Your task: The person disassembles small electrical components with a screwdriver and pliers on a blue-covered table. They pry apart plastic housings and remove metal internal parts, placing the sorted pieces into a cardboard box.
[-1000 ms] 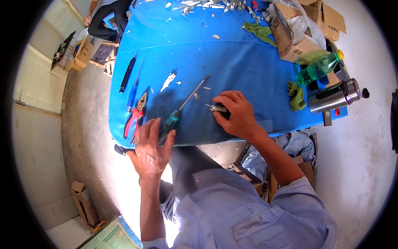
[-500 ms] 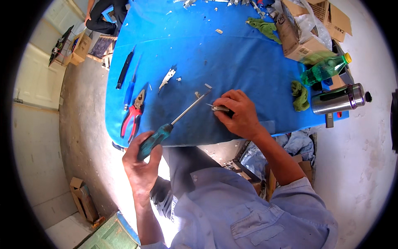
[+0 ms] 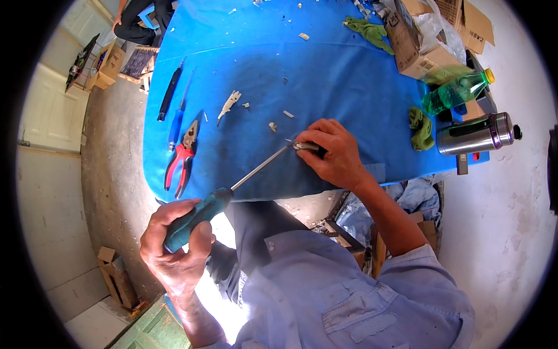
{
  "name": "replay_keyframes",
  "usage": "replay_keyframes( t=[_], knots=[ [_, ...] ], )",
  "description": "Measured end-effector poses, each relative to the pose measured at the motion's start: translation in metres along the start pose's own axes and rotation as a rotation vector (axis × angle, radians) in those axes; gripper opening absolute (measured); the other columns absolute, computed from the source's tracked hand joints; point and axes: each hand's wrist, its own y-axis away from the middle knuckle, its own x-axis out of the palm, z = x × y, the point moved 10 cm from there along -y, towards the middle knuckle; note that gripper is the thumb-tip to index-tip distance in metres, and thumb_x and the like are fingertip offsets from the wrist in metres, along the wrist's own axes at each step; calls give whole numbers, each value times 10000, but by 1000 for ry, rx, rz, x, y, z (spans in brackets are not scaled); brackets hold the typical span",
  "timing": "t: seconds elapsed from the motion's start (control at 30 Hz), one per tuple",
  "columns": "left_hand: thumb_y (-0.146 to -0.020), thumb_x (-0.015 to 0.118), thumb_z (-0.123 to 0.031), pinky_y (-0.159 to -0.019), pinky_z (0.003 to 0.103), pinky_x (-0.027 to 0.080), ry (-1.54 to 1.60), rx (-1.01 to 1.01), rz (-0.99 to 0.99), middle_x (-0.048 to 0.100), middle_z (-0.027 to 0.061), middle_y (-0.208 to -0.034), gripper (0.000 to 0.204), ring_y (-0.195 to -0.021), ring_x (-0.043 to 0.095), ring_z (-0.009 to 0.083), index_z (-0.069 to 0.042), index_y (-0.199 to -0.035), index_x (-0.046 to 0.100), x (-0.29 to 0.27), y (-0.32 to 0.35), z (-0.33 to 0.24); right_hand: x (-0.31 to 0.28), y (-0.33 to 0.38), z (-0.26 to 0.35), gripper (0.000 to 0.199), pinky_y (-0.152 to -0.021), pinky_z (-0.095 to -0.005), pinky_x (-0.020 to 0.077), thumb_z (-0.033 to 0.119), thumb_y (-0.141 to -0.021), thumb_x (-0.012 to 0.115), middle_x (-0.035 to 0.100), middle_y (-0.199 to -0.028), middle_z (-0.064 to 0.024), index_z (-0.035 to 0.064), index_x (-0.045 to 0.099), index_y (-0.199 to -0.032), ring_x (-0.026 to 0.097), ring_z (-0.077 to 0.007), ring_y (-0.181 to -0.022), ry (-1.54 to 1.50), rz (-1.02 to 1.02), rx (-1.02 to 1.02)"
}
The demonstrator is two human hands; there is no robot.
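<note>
My left hand (image 3: 173,262) is closed around the teal handle of a screwdriver (image 3: 204,214). Its long metal shaft slants up and to the right, the tip close to a small part (image 3: 304,146) in my right hand (image 3: 336,152). That part is pale at its near end and dark beyond; my fingers cover the rest, and I cannot tell whether the tip touches it. Left of my hands on the blue cloth lie red-handled pliers (image 3: 182,163), a blue screwdriver (image 3: 177,125) and a black pen-like tool (image 3: 170,96). Farther off rests a pale, toothed piece (image 3: 230,104).
Small pale scraps (image 3: 289,114) dot the blue tablecloth (image 3: 261,64). To the right are a steel flask (image 3: 474,136), a green bottle (image 3: 456,96), green cloths (image 3: 421,129) and a cardboard box (image 3: 415,55). Another person's legs (image 3: 142,26) show at the far left.
My left hand has drawn back toward the lower left with the screwdriver, whose tip has come down beside the small part. My right hand has barely moved.
</note>
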Motion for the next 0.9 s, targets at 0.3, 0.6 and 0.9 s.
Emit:
replay_keyframes(
  t=[0.3,0.6,0.9],
  knots=[
    [-752,744,86,-714,280,580,-123,90,74,761,116,-954,321,-819,730,167,-13,-1051,686,9,-7,-13,-1,1,-2,196,-750,-391,526,101,-772,825,667,-942,-36,114,748,-951,646,-273,-889,-20,-12,17],
    [-736,752,90,-708,271,574,-137,151,128,751,109,-937,324,-787,718,145,-17,-1036,695,19,-19,-33,0,1,-2,208,-766,-375,522,76,-773,828,671,-946,-47,98,751,-966,644,-269,-892,-23,7,23],
    [-766,775,51,-647,229,522,-270,194,138,714,51,-819,246,-727,675,92,-23,-988,701,32,-35,-64,0,0,-2,224,-768,-370,518,57,-767,829,674,-948,-55,89,749,-973,644,-268,-891,-27,12,23]
  ],
)
